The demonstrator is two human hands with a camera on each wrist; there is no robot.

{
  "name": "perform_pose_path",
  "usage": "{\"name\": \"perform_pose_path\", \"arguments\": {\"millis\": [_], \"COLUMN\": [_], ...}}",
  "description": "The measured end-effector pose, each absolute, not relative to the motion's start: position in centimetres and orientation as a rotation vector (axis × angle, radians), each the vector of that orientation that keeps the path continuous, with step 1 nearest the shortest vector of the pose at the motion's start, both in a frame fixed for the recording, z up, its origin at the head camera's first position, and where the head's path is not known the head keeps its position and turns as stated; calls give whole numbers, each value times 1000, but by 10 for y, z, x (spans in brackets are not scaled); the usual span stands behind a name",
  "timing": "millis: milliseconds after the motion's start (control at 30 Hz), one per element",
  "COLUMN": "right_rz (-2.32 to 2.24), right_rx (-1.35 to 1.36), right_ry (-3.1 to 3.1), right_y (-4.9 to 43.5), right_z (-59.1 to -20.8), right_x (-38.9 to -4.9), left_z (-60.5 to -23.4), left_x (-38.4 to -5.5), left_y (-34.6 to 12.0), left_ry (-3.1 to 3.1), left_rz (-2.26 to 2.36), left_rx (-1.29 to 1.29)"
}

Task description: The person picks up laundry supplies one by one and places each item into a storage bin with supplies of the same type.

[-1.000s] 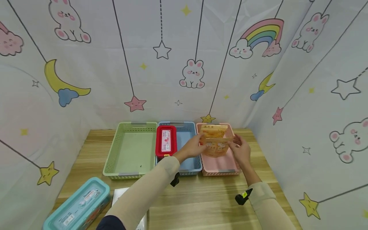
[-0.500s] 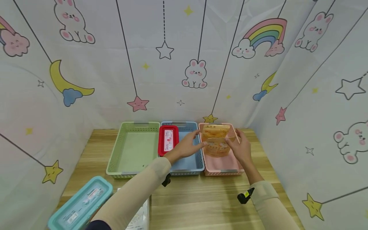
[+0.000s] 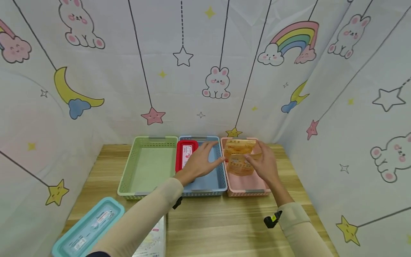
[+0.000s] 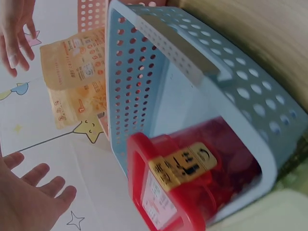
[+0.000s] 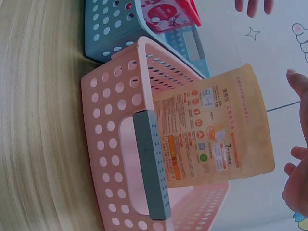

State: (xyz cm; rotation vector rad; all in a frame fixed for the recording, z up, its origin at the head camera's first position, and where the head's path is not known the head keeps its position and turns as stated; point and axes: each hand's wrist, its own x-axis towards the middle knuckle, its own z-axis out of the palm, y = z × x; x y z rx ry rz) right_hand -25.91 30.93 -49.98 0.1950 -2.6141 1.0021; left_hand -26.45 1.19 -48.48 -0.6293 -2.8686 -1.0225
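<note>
Two orange-brown printed pouches, the front pouch [image 3: 239, 166] before the back pouch [image 3: 239, 145], stand upright in the pink basket [image 3: 248, 192]. My right hand [image 3: 265, 165] hovers at their right side, thumb bent inward; in the right wrist view a gap separates its fingers from the front pouch [image 5: 216, 130]. My left hand [image 3: 199, 161], fingers spread, is over the blue basket [image 3: 213, 184] and holds nothing. Beneath it, a red-lidded box [image 3: 186, 151] sits in that basket, partly hidden by the hand. In the left wrist view the left hand [image 4: 36, 192] is apart from the box.
A green basket [image 3: 151, 167] adjoins the blue one on the left. At the front left lies a teal lidded box [image 3: 90, 228], with a white printed package [image 3: 154, 239] beside it, partly under my left forearm. A patterned curtain [image 3: 179, 96] stands behind the baskets.
Both hands have let go of the front pouch, which stays in the pink basket. My left hand has moved left, over the blue basket; the right hand remains near the pouches.
</note>
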Motion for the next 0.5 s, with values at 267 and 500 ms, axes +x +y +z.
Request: {"name": "perform_pose_path", "arguments": {"millis": [267,500], "right_rz": [864,773], "right_rx": [285,355], "right_ry": [-2669,-2677], "right_y": [295,286], "right_z": [-491,-487], "right_x": [-258,-254], "left_z": [-487,-491], "left_x": [-268,-272], "left_y": [-16,-34], "left_ry": [-2858,-2870], "left_rz": [-747,-629], "left_rx": [-663,-585]}}
